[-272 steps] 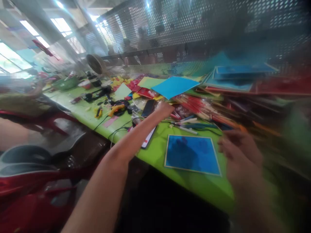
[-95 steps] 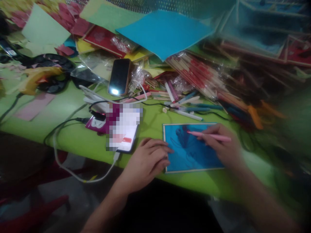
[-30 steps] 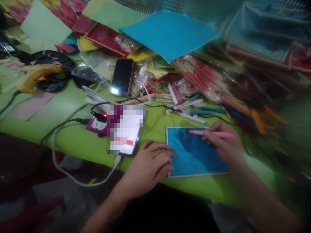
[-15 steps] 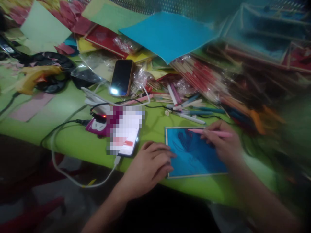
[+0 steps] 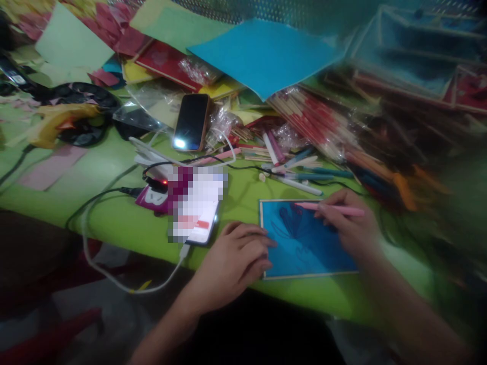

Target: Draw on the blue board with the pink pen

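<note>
A blue card edged with pale strips lies on the green table, with a dark line drawing on its left half. My right hand pinches a pink felt-tip pen, whose tip meets the top of the drawing. Over the card's left edge rests my left hand, fingers loosely stretched and holding nothing. Just left of that hand lies a lit phone, partly blurred out, with a white cable plugged into its lower end.
A purple power strip with cables sits left of the lit phone. Behind it are a dark phone, loose pens and bundled sticks. A yellow glue gun lies far left; a large blue sheet tops the back pile.
The pink pen and both hands stay almost in place on the card. The whole view has shifted very slightly.
</note>
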A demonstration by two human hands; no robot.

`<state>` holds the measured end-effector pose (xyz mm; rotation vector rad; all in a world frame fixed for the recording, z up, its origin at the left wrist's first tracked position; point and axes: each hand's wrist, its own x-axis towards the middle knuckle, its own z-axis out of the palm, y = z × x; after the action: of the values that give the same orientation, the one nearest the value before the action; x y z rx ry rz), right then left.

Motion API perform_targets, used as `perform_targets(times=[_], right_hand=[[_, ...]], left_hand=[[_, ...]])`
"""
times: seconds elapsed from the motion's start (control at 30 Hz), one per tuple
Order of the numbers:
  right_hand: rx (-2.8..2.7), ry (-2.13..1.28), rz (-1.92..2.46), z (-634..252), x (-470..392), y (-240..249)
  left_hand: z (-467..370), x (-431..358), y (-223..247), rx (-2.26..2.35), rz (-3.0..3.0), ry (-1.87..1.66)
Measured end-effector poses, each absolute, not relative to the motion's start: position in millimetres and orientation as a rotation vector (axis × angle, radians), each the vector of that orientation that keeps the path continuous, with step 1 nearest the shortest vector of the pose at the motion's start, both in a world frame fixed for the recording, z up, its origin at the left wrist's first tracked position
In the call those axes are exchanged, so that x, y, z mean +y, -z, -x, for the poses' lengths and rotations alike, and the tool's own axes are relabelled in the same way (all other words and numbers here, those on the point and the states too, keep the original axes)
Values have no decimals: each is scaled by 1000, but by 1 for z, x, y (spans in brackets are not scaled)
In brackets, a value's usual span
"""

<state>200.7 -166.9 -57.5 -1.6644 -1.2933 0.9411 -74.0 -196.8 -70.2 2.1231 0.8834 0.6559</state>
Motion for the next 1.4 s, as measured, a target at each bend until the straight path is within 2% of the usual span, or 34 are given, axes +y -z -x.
perform_targets(times=[1.4], right_hand=[[-1358, -962, 1638, -200, -167, 56]], left_hand=[[74, -198, 70, 887, -2109, -660]])
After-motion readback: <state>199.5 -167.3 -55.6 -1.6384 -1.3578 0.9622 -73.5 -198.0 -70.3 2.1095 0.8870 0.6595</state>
